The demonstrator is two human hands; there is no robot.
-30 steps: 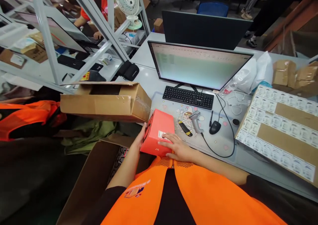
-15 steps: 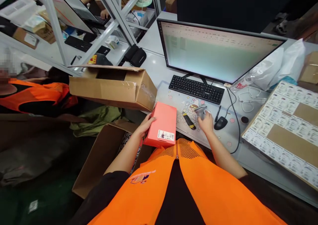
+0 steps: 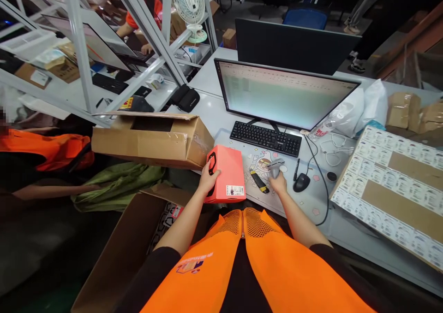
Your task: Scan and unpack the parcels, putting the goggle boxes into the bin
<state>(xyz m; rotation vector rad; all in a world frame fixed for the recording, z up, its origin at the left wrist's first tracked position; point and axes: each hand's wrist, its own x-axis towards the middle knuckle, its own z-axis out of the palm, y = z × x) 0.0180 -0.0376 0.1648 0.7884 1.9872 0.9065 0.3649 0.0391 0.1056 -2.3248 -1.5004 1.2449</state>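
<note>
A coral-red shoe box [image 3: 229, 172] with a white label near its lower edge is held at the desk's front edge. My left hand [image 3: 208, 180] grips its left side, thumb on the top face. To the right, my right hand [image 3: 278, 184] is wrapped round the handle of a grey barcode scanner [image 3: 276, 166], whose head points left over the desk mat. Between the two lies a yellow-and-black box cutter [image 3: 259, 180] on the mat. A black mouse [image 3: 301, 182] rests to the right of my right hand.
A monitor [image 3: 287, 96] and black keyboard [image 3: 266, 138] stand behind. At left, a cardboard box [image 3: 148, 140] juts over the desk edge; an open carton [image 3: 114, 244] is below. A label-covered board [image 3: 391, 188] lies at right. Another person in an orange vest [image 3: 44, 149] is at far left.
The view has tilted up, showing more of the background. The shoe box has turned so its black-printed left side shows. My right hand still holds the scanner, slightly lower in view.
</note>
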